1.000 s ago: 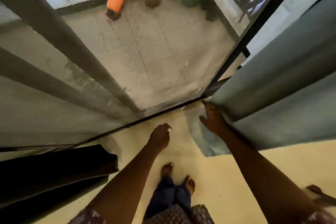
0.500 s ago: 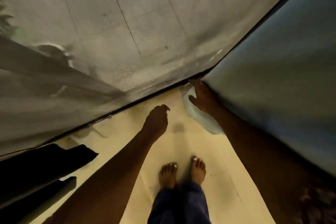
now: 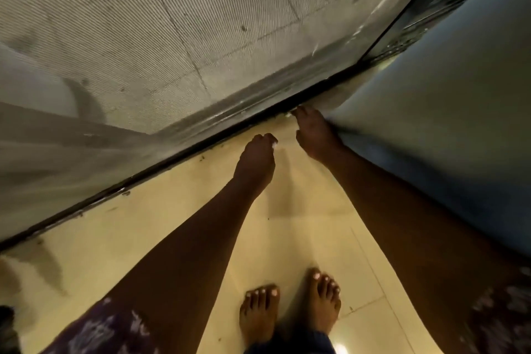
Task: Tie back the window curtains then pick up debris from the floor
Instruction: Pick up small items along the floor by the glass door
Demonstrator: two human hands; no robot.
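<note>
The grey-blue curtain (image 3: pixel 431 129) hangs down the right side to the cream tiled floor (image 3: pixel 120 238). My right hand (image 3: pixel 314 135) reaches low beside the curtain's edge, fingers stretched out, fingertips at the dark door track (image 3: pixel 184 156) next to a small pale speck of debris (image 3: pixel 287 115). My left hand (image 3: pixel 257 156) hovers just left of it, fingers curled in, with a small pale bit showing at the fingertips. Several dark specks of debris (image 3: pixel 125 192) lie along the track.
A mesh screen door (image 3: pixel 172 37) fills the upper left, with a tiled balcony floor behind it. My bare feet (image 3: pixel 260 313) stand on the tiles at the bottom centre. A dark shape (image 3: pixel 7 325) shows at the bottom left corner.
The view has tilted down and closer to the floor. My right hand has moved off the curtain's hem toward the door track. My left hand stays curled.
</note>
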